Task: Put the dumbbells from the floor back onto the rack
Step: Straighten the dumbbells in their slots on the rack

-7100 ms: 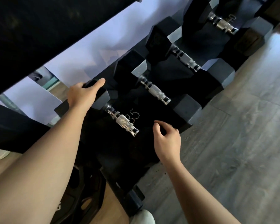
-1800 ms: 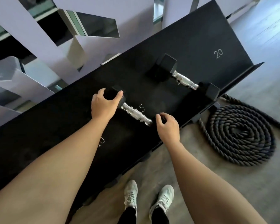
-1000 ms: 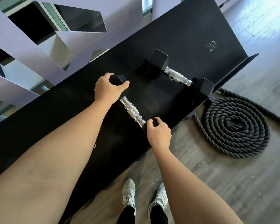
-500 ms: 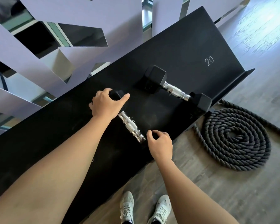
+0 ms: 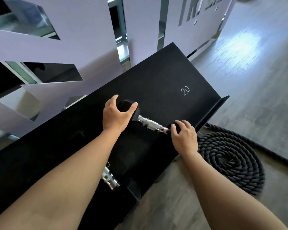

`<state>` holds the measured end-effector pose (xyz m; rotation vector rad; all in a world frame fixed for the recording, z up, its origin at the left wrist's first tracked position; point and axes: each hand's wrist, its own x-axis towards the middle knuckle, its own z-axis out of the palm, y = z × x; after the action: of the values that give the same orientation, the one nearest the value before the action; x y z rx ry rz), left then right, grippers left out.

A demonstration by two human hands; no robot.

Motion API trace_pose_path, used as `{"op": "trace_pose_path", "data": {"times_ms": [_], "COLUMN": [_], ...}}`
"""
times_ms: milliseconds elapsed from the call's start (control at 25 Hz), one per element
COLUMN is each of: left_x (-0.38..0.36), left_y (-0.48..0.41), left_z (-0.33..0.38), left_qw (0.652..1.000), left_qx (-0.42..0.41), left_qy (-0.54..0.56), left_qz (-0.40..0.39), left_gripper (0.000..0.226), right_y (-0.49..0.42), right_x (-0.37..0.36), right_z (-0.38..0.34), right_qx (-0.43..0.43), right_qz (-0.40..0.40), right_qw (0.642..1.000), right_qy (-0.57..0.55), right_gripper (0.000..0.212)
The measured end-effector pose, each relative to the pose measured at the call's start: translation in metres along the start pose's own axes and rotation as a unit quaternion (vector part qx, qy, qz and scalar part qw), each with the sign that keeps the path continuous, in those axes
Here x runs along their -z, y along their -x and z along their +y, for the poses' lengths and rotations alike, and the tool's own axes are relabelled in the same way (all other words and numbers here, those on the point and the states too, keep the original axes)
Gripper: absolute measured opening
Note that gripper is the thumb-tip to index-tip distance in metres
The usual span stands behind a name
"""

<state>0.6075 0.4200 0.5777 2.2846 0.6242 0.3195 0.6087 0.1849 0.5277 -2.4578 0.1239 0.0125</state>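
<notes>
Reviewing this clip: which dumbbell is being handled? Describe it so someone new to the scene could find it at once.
Start at the long black rack shelf crossing the frame, and find the white "20" near its right end. Just below-left of that number lies the dumbbell, with the left hand over its far head and the right hand on its near head. The other dumbbell lies nearer the camera, untouched and partly hidden by the left forearm.

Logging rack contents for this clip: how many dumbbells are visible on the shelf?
2. One dumbbell lies near the "20" mark, with the left hand and right hand on its ends. A second dumbbell lies nearer, partly hidden under the left forearm. Others could be out of frame.
</notes>
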Motion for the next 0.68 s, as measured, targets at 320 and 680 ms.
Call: {"op": "trace_pose_path", "data": {"times_ms": [320, 680], "left_x": [-0.016, -0.012], "left_y": [-0.014, -0.056], "left_z": [-0.001, 0.028], "left_qw": [0.999, 0.988], "left_qx": [-0.007, -0.034], "left_qy": [0.038, -0.014], "left_qz": [0.013, -0.152], "left_gripper": [0.06, 0.055], "right_y": [-0.009, 0.035], "right_x": [-0.014, -0.026], "right_z": [0.002, -0.01], "right_qx": [-0.046, -0.146], "right_qz": [0.037, 0.031], "right_qw": [0.998, 0.988], "right_qy": [-0.021, -0.028], "right_gripper": [0.038, 0.045]}}
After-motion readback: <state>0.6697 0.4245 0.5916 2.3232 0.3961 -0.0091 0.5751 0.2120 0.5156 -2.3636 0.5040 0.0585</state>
